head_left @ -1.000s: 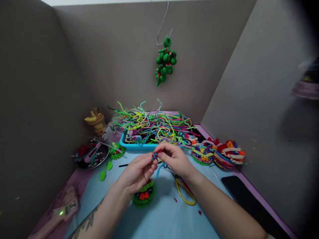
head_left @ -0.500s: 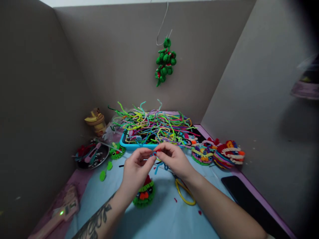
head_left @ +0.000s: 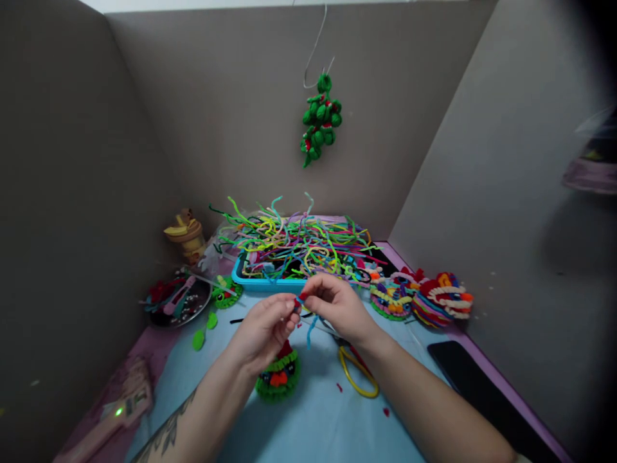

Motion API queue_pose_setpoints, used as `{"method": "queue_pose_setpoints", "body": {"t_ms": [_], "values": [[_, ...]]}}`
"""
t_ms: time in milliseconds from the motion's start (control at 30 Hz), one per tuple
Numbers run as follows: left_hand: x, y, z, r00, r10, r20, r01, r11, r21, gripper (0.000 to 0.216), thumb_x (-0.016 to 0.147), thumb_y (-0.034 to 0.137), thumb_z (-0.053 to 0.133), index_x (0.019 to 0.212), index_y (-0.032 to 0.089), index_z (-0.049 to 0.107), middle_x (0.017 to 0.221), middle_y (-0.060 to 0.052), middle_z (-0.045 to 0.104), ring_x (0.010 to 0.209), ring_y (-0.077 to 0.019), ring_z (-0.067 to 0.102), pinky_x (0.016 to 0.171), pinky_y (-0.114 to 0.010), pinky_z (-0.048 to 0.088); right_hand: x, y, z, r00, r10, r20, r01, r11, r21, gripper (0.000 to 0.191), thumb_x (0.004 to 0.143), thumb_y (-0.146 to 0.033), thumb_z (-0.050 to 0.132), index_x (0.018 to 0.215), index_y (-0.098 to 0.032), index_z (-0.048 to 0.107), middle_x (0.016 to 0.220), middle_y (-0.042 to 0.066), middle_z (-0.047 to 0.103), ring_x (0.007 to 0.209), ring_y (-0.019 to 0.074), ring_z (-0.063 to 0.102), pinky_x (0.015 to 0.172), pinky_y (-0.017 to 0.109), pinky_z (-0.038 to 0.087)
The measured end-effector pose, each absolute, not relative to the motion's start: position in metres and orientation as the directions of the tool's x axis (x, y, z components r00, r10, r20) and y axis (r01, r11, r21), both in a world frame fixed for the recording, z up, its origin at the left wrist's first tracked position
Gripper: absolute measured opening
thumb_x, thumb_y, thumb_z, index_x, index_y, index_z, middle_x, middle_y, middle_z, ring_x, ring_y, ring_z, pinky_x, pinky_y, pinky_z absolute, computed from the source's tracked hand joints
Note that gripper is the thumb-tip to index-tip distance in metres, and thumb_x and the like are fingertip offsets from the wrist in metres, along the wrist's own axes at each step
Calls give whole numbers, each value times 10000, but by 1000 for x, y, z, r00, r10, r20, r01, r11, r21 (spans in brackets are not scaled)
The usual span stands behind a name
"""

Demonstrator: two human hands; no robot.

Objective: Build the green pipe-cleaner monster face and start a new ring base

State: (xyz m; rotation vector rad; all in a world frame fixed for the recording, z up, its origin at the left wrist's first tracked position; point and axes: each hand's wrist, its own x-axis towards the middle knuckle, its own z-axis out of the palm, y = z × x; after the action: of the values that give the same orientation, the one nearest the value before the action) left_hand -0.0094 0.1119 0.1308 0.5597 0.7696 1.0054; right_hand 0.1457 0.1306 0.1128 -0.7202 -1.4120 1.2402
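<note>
My left hand (head_left: 265,328) and my right hand (head_left: 340,312) meet in front of the blue tray. The fingertips of both are pinched on a small piece of red and blue pipe cleaner (head_left: 301,299), mostly hidden by the fingers. A blue pipe cleaner end (head_left: 311,333) hangs below my right hand; I cannot tell whether it belongs to the same piece. Under my left wrist sits a round green fuzzy figure (head_left: 278,381) with a red top and orange middle. Scissors (head_left: 359,379) with yellow handles lie partly beneath my right wrist.
A blue tray (head_left: 270,284) heaped with pipe cleaners (head_left: 308,238) stands at the back. Finished fuzzy figures (head_left: 438,299) sit at right, near a black phone (head_left: 467,373). At left are a metal bowl (head_left: 193,315) and a pink glue gun (head_left: 130,402). Walls enclose three sides.
My left hand has rolled over, its fingers now curled beneath the red and blue piece. The dangling blue end has swung slightly right. My right hand stays nearly in place.
</note>
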Motion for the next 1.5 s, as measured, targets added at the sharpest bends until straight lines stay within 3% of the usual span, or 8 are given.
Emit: {"method": "queue_pose_setpoints", "body": {"t_ms": [100, 267, 467, 700, 933, 1133, 1333, 1500], "values": [[-10, 111, 133, 402, 832, -382, -543, 553, 632, 35, 717, 30, 640, 715, 57, 664, 608, -35, 643, 484, -39, 584, 473, -81, 491, 146, 132, 112, -278, 903, 327, -256, 259, -931, 182, 703, -322, 734, 791, -195, 638, 733, -2, 631, 663, 124, 592, 625, 253, 478], [-10, 111, 132, 442, 809, -388, -555, 586, 590, 176, 834, 46, 524, 703, 53, 642, 598, -44, 632, 468, -47, 591, 449, -90, 497, 148, 130, 114, -334, 870, 363, -271, 281, -921, 142, 761, -294, 692, 874, -209, 677, 795, 10, 653, 702, 126, 621, 662, 258, 492], [-9, 109, 129, 466, 807, -361, -509, 579, 637, 92, 815, 145, 619, 756, 74, 627, 607, -23, 624, 466, -40, 583, 450, -91, 491, 151, 128, 116, -327, 870, 368, -222, 308, -925, 163, 756, -341, 691, 803, -194, 639, 735, 5, 617, 658, 125, 577, 603, 250, 460], [-6, 104, 131, 309, 940, -144, -355, 255, 900, 316, 716, 332, 728, 936, 140, 605, 725, -27, 656, 623, -114, 639, 523, -180, 511, 150, 130, 116, -217, 893, 394, -110, 379, -919, 196, 787, -375, 631, 780, -186, 579, 709, -3, 550, 656, 119, 513, 589, 235, 426], [-4, 103, 131, 168, 986, -22, -197, 56, 979, 236, 653, 278, 762, 778, 148, 610, 633, -6, 645, 587, -129, 620, 535, -217, 479, 148, 126, 112, -195, 890, 411, -41, 412, -910, 163, 795, -340, 630, 764, -186, 586, 688, -1, 560, 638, 120, 504, 585, 245, 409], [-8, 105, 131, 275, 956, -102, -319, 191, 928, 186, 705, 278, 713, 750, 135, 604, 610, 7, 620, 490, -63, 548, 465, -154, 409, 153, 127, 118, -280, 899, 337, -115, 317, -941, 228, 725, -351, 708, 886, -196, 665, 753, 22, 641, 684, 151, 591, 631, 284, 464], [-9, 107, 133, 477, 852, -214, -363, 413, 836, 219, 692, 280, 727, 672, 117, 581, 556, 23, 562, 396, -16, 439, 379, -116, 321, 159, 128, 124, -312, 837, 450, -35, 463, -886, 140, 765, -328, 680, 815, -198, 691, 760, 22, 635, 724, 151, 572, 682, 290, 443], [-8, 107, 131, 572, 787, -231, -347, 487, 801, 257, 692, 321, 731, 654, 114, 585, 524, 25, 544, 368, -15, 416, 369, -124, 334, 160, 131, 122, -339, 786, 517, -34, 539, -842, 234, 806, -414, 624, 742, -189, 639, 712, 16, 583, 688, 146, 534, 650, 278, 421]]}}
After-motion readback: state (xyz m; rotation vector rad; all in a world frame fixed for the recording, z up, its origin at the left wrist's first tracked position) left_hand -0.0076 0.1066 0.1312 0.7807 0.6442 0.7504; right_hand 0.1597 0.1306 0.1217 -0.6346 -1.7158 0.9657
